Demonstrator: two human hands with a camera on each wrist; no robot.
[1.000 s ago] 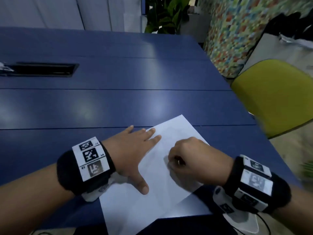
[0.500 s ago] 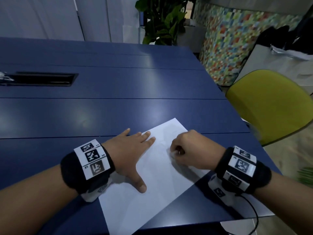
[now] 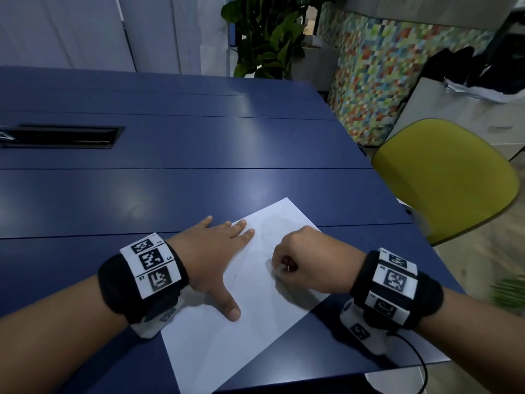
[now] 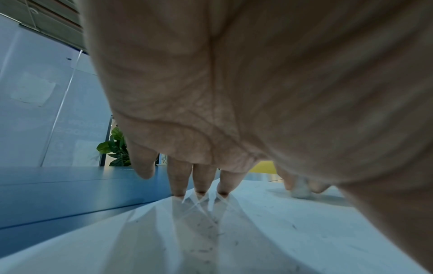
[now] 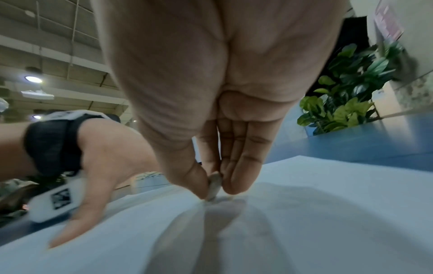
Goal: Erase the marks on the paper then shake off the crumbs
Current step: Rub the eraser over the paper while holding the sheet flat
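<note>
White paper [image 3: 250, 317] lies skewed on blue table [image 3: 170, 189], near edge, far corner toward 1 o'clock. Left hand [image 3: 216, 251] flat, fingers spread, pressing its 9 o'clock side. Right hand [image 3: 309, 263] pinches small eraser [image 5: 214, 187] between thumb and fingers, tip touching sheet. Dark crumbs [image 4: 203, 239] scattered on paper.

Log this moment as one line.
phase: erasing | left hand: flat, pinning paper | right hand: pinches eraser on paper | crumbs: not shaken off
</note>
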